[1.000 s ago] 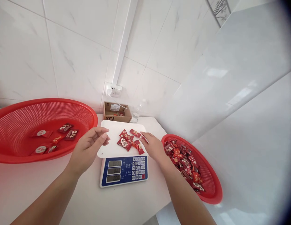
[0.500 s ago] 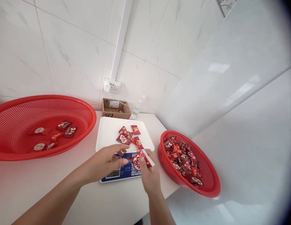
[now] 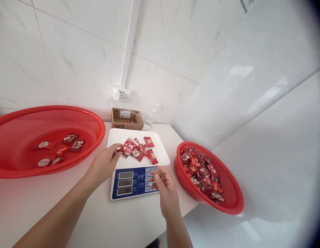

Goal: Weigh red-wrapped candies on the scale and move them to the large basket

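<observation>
My left hand point(image 3: 104, 165) pinches a red candy packet point(image 3: 127, 148) at the left edge of the white scale tray point(image 3: 118, 136). Several more red candy packets point(image 3: 147, 151) lie on that tray. My right hand point(image 3: 166, 191) hovers over the blue keypad of the digital scale point(image 3: 129, 184), fingers loosely spread and holding nothing. A small red basket point(image 3: 233, 206) at the right is full of wrapped candies. A large red basket point(image 3: 93, 119) at the left holds several packets.
A small cardboard box point(image 3: 126, 120) and a clear bottle point(image 3: 149, 120) stand at the back by the tiled wall, under a wall socket point(image 3: 121, 94). The white tabletop point(image 3: 98, 220) ends in front of my right arm.
My right hand picked a packet off the tray and passed it to my left hand, which now holds it over the tray's left side. My right hand is empty.
</observation>
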`<action>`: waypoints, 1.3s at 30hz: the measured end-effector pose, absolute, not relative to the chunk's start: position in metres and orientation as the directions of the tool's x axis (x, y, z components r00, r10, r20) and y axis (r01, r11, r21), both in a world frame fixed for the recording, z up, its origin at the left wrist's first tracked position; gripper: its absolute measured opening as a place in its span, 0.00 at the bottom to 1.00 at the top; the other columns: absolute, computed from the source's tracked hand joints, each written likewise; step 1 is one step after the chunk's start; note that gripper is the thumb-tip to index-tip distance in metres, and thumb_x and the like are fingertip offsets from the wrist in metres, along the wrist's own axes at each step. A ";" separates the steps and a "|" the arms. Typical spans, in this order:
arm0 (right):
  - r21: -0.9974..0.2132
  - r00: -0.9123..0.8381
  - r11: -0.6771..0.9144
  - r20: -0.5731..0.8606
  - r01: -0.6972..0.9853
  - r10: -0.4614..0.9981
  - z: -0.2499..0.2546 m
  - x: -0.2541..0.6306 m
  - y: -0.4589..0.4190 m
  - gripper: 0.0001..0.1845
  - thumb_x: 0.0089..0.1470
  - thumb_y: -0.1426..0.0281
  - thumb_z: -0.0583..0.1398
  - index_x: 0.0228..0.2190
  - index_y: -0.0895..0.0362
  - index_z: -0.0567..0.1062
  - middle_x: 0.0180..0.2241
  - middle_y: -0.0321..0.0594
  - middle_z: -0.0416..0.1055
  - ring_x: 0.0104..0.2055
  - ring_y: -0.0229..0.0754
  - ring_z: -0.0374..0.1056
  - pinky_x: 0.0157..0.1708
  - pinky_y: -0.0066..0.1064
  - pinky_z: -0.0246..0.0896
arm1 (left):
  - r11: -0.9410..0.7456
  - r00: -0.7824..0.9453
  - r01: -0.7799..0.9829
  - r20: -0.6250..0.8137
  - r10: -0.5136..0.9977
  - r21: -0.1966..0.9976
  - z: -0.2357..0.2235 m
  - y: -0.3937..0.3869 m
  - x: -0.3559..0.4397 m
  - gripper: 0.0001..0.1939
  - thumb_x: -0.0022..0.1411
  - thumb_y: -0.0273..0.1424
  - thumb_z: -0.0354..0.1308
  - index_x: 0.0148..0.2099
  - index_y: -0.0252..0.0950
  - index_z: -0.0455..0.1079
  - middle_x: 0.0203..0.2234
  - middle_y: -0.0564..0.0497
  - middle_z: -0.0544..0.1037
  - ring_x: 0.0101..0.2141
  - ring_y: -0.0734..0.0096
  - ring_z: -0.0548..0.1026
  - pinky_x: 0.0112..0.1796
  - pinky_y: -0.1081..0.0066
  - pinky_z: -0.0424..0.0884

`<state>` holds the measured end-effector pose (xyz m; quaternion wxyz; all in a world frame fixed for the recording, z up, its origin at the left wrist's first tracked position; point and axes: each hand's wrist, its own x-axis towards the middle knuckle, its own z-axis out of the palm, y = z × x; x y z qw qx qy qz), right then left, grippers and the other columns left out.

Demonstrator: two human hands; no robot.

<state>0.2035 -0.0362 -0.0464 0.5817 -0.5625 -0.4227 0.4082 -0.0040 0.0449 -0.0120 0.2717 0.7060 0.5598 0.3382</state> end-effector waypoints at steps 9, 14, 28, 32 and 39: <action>-0.998 0.325 0.009 0.027 0.055 0.945 -0.052 0.214 -0.046 0.22 0.48 0.54 0.63 0.42 0.54 0.73 0.36 0.42 0.75 0.31 0.40 0.70 0.29 0.34 0.68 | -0.366 0.252 0.736 0.271 0.929 0.570 -0.028 0.053 -0.007 0.22 0.61 0.37 0.47 0.55 0.36 0.67 0.48 0.38 0.76 0.52 0.48 0.69 0.50 0.52 0.64; -0.986 0.402 0.071 0.127 0.150 0.907 -0.046 0.226 -0.053 0.19 0.49 0.56 0.62 0.40 0.53 0.74 0.35 0.42 0.75 0.30 0.40 0.70 0.29 0.34 0.68 | -0.415 0.180 0.711 0.423 0.888 0.568 -0.015 0.049 -0.013 0.22 0.63 0.40 0.46 0.56 0.37 0.66 0.57 0.42 0.68 0.61 0.54 0.58 0.58 0.53 0.55; -0.970 0.432 0.093 0.184 0.224 0.883 -0.041 0.233 -0.062 0.16 0.50 0.57 0.62 0.37 0.54 0.75 0.30 0.40 0.75 0.28 0.39 0.69 0.28 0.34 0.68 | -0.373 -0.169 0.494 0.508 0.844 0.785 0.017 0.018 -0.014 0.13 0.62 0.39 0.52 0.45 0.41 0.70 0.44 0.51 0.77 0.48 0.62 0.73 0.44 0.64 0.70; -0.968 0.423 0.091 0.185 0.233 0.887 -0.040 0.232 -0.062 0.16 0.49 0.56 0.62 0.36 0.54 0.75 0.30 0.41 0.76 0.27 0.40 0.69 0.28 0.34 0.68 | -0.353 -0.165 0.516 0.495 0.853 0.780 0.017 0.018 -0.015 0.14 0.62 0.40 0.52 0.46 0.42 0.70 0.45 0.51 0.77 0.47 0.60 0.73 0.39 0.66 0.71; -0.887 0.349 0.051 0.233 0.459 0.908 -0.048 0.236 -0.053 0.16 0.54 0.58 0.57 0.39 0.55 0.75 0.37 0.44 0.76 0.37 0.44 0.72 0.38 0.39 0.69 | -0.350 -0.151 0.518 0.486 0.861 0.780 0.017 0.018 -0.014 0.14 0.62 0.41 0.51 0.46 0.43 0.70 0.44 0.51 0.78 0.44 0.63 0.75 0.31 0.69 0.71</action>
